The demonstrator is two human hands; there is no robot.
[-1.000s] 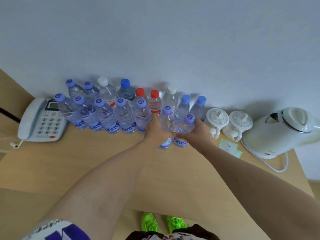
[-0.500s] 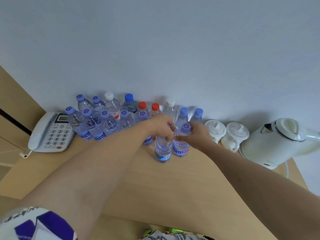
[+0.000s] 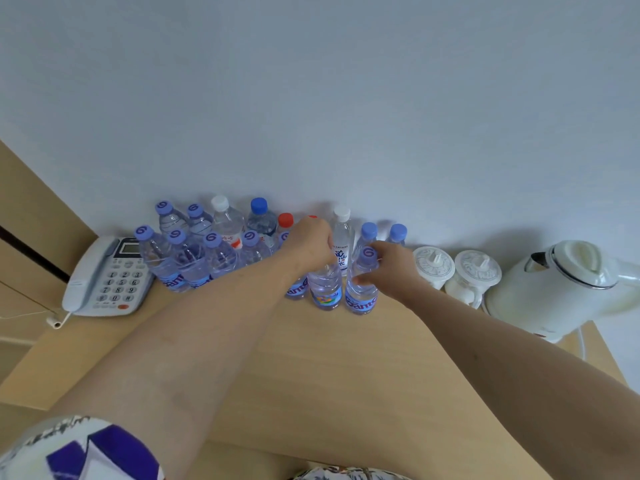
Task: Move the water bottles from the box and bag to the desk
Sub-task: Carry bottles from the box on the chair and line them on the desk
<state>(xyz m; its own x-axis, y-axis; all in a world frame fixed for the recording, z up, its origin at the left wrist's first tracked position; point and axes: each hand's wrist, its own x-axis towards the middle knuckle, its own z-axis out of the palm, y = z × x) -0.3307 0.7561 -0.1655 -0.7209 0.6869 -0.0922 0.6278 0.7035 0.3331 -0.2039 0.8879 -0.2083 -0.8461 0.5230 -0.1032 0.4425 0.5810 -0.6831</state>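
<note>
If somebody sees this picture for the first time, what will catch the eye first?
First, the crowd of water bottles standing against the wall at the back of the desk. In front of them, the left hand grips one bottle's top and the right hand holds another. A white kettle stands at the far right.

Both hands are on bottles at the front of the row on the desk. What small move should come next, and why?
Probably let go of both. The left hand grips the top of the colourful-label bottle and the right hand holds the purple-cap bottle; both bottles appear to stand upright on the desk, in line with the row.
</note>
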